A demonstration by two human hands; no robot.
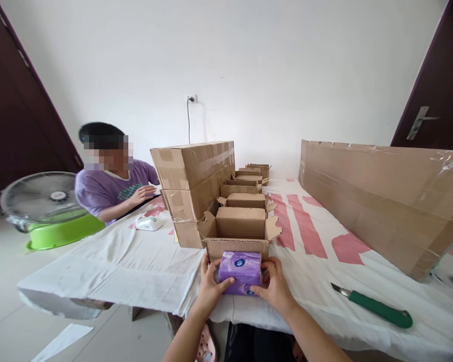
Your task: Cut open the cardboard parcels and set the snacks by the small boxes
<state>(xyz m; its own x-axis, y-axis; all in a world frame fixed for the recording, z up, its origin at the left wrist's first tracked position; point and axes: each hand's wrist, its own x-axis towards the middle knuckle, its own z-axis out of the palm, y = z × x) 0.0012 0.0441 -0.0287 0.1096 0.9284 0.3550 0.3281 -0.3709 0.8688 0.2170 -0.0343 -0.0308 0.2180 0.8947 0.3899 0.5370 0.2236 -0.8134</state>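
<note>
A purple tissue pack (240,269) rests at the front edge of the table, just before the nearest open cardboard box (237,247). My left hand (212,281) grips the pack's left side, with the thumb on its front. On the right side, my right hand (274,284) holds the same pack, thumb also on the front. The box behind stands with its flaps spread out. Beyond it, a row of more open cardboard boxes (246,200) runs back toward the wall.
Stacked closed cartons (192,168) stand left of the row. A long cardboard panel (377,201) is on the right. A green-handled utility knife (379,307) lies at the front right. A person in purple (115,188) sits at the left, near a white device (149,223) and a fan (41,197).
</note>
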